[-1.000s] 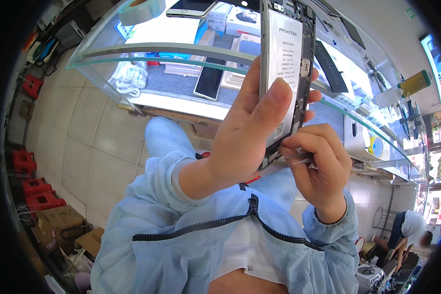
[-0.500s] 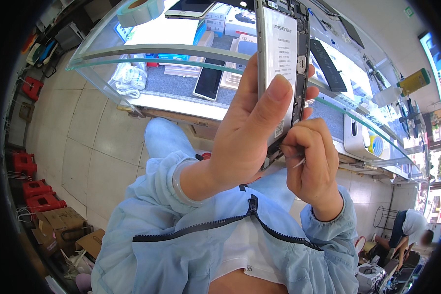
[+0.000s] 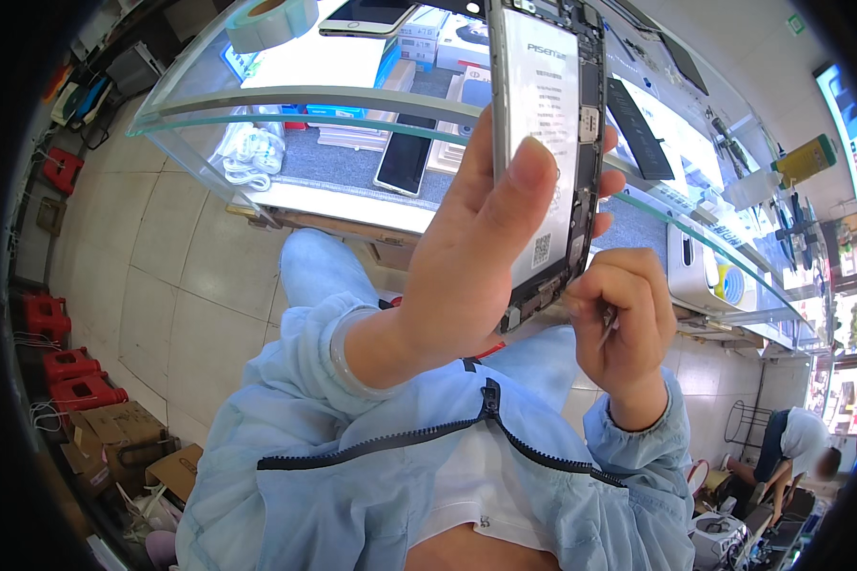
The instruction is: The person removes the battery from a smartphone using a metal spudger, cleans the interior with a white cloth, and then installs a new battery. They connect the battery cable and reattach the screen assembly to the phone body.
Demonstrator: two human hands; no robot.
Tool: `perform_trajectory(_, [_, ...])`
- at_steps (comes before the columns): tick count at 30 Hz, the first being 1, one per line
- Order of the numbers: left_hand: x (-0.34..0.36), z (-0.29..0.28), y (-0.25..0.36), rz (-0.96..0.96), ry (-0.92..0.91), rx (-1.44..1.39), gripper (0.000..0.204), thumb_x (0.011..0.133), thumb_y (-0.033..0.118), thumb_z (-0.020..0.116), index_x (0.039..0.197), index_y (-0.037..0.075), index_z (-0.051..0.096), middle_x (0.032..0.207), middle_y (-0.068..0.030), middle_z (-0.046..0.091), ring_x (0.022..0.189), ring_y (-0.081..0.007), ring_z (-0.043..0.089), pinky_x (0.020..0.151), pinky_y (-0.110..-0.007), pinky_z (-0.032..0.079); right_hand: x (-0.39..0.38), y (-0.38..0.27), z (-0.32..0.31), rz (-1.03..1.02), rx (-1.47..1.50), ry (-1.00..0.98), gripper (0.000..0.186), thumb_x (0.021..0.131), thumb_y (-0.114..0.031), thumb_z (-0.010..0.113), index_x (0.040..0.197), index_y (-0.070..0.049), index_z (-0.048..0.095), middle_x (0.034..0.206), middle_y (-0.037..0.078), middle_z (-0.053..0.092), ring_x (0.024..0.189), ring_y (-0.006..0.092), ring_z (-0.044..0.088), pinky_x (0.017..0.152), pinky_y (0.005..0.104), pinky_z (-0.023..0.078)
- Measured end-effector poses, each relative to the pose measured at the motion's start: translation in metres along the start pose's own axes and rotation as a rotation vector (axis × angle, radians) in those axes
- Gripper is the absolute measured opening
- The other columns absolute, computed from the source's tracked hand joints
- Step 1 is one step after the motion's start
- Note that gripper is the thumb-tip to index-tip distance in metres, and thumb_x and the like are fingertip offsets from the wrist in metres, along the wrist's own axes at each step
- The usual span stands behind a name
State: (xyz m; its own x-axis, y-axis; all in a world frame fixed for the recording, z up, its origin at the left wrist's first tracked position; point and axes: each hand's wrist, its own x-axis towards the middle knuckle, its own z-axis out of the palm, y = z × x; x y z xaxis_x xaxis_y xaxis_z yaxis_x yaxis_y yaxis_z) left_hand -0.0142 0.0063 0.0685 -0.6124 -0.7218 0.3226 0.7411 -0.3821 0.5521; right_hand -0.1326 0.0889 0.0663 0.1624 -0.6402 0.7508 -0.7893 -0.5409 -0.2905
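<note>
An opened phone [image 3: 581, 95] is held upright, its silver frame, white battery [image 3: 543, 114] and dark inner boards showing. My left hand [image 3: 467, 247] grips it from the left, thumb on the battery and fingertips around the right edge. My right hand [image 3: 624, 319] is curled by the phone's lower right corner, holding a thin metal tool [image 3: 607, 328], partly hidden by the fingers; whether its tip touches the phone I cannot tell. A dark flat battery-like part [image 3: 646, 128] lies on the glass counter beyond.
The glass display counter [image 3: 190, 100] carries a tape roll [image 3: 267, 24], phones [image 3: 362, 19], a yellow bottle [image 3: 805, 159] and boxes inside. Red stools [image 3: 81, 385] and cardboard boxes [image 3: 114, 428] stand at the lower left. A person [image 3: 795, 447] bends over at the lower right.
The phone and my left hand have shifted slightly left. My right hand moved inward and up, then back out to the right along the phone's lower edge, the tool turning in its fingers.
</note>
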Motion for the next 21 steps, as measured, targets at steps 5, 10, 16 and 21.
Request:
perform_trajectory(5, [-0.002, 0.002, -0.002, 0.004, -0.022, 0.027, 0.053, 0.095, 0.042, 0.047, 0.133, 0.008, 0.033, 0.12, -0.0091, 0.047, 0.103, -0.0157, 0.05, 0.083, -0.029, 0.045, 0.009, -0.001, 0.0, 0.014, 0.031, -0.021, 0.023, 0.066, 0.003, 0.07, 0.085, 0.001, 0.057, 0.079, 0.01, 0.057, 0.06, 0.0198, 0.058, 0.049, 0.0283, 0.046])
perform_trajectory(10, [-0.002, 0.002, -0.001, -0.017, -0.008, 0.017, 0.053, 0.095, 0.042, 0.046, 0.134, 0.008, 0.032, 0.119, -0.0091, 0.047, 0.102, -0.0158, 0.05, 0.084, -0.029, 0.044, 0.013, 0.002, -0.001, -0.037, 0.03, -0.1, 0.024, 0.063, 0.003, 0.069, 0.084, 0.001, 0.057, 0.079, 0.008, 0.057, 0.06, 0.0194, 0.058, 0.048, 0.0288, 0.047])
perform_trajectory(16, [0.001, -0.001, 0.002, -0.091, -0.044, 0.241, 0.076, 0.092, 0.061, 0.027, 0.142, 0.003, 0.021, 0.136, -0.0186, 0.038, 0.119, -0.0263, 0.046, 0.096, -0.038, 0.045, 0.011, 0.005, 0.001, -0.135, -0.052, -0.094, 0.027, 0.058, 0.006, 0.065, 0.082, 0.001, 0.056, 0.075, 0.008, 0.055, 0.058, 0.0191, 0.056, 0.045, 0.0285, 0.045])
perform_trajectory(21, [0.009, -0.006, 0.013, -0.096, -0.055, 0.207, 0.081, 0.09, 0.064, 0.03, 0.14, 0.0, 0.023, 0.136, -0.0209, 0.038, 0.119, -0.0283, 0.047, 0.096, -0.039, 0.046, 0.005, 0.001, -0.003, -0.11, -0.086, -0.034, 0.027, 0.057, 0.007, 0.065, 0.082, 0.001, 0.056, 0.074, 0.008, 0.056, 0.058, 0.0194, 0.055, 0.044, 0.028, 0.044])
